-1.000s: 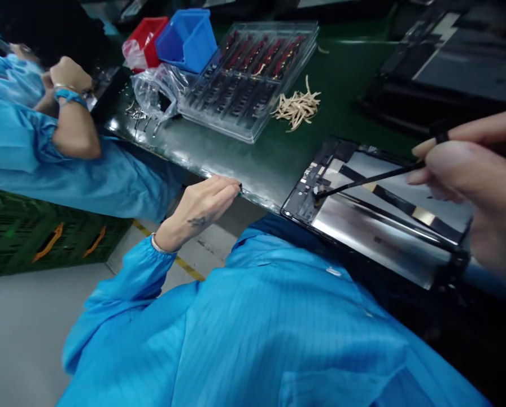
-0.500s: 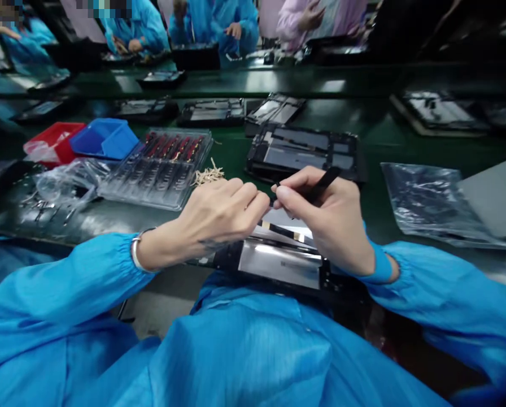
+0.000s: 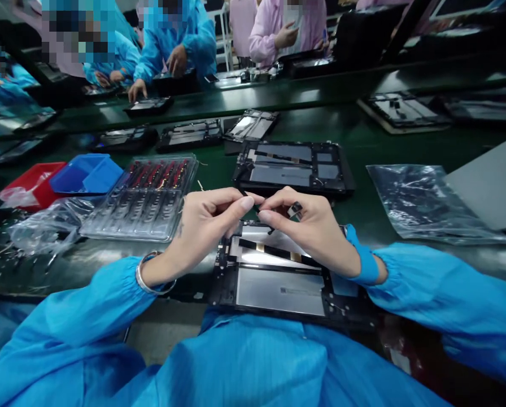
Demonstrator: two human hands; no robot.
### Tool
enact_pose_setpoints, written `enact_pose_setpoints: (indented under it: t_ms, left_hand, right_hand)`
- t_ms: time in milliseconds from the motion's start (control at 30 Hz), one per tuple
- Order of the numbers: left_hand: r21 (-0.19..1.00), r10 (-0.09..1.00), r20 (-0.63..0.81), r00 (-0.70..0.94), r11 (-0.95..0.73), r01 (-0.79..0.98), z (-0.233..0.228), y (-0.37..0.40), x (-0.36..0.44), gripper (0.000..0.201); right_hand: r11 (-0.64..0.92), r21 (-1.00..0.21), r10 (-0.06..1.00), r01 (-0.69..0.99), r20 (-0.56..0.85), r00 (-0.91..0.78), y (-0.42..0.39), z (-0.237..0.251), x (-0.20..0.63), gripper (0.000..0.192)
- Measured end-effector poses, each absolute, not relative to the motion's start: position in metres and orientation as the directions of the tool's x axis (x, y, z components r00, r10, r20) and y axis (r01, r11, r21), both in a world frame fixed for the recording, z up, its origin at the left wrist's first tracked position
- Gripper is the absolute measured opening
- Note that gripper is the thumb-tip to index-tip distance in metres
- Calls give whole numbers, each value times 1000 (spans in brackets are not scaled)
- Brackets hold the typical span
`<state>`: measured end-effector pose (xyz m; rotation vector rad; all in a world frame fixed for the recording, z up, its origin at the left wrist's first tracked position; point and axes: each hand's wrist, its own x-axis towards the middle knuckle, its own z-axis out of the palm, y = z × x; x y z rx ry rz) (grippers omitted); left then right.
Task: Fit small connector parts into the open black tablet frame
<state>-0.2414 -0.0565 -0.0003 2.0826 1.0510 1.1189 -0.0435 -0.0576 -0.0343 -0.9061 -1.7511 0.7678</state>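
Pinching a tiny dark part [image 3: 256,207] between thumb and forefinger, your left hand [image 3: 202,226] meets your right hand [image 3: 308,226] just above the open tablet [image 3: 278,277]. Right fingers [image 3: 274,215] are closed narrow on the same part, with the tool [image 3: 295,210] tucked in that hand; only its end shows. Part is too small to make out clearly.

Judgement: it looks light, thin and easily bent or dropped. Grip by the edges, light pressure, fingertips only.

Tablet lies at the near bench edge, back off, a dark flat cable [image 3: 274,251] with gold patches crossing it under your hands. Likely fragile: keep off the cable, hold by the frame.

Beyond the tablet: a second open unit [image 3: 293,167]. Left of the tablet: clear parts tray [image 3: 143,198], then blue bin [image 3: 86,174] and red bin [image 3: 33,183]. Right of the tablet: plastic bag [image 3: 422,198]. Far beyond it, other people in blue and pink coats work at the line.
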Motion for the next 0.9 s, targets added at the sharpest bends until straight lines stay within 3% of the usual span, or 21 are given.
enact_pose_setpoints:
  t_ms: [133,233,433,600,900]
  left_hand:
    - [679,801,361,477,-577,455,-11,-52,-254,31]
    - [598,761,275,587,-614,516,-19,-43,-266,32]
    - [464,702,267,660,-694,551,-31,-19,-270,33]
    - [455,597,248,763,-767,453,-41,-9,-261,31]
    - [362,409,275,870,-883,300,-51,-4,-243,24]
  right_hand:
    - [522,-777,852,350,493,-177,-63,-30,-32,15]
    - [507,-702,860,500,456,-231,-66,-24,-15,16]
    - [428,-624,890,654,166,-424,-69,-25,20,13]
    - [297,-630,911,718,-38,-410,-69,-31,38,15]
    - [193,-528,931,827,-167,-324,-65,-34,48,17]
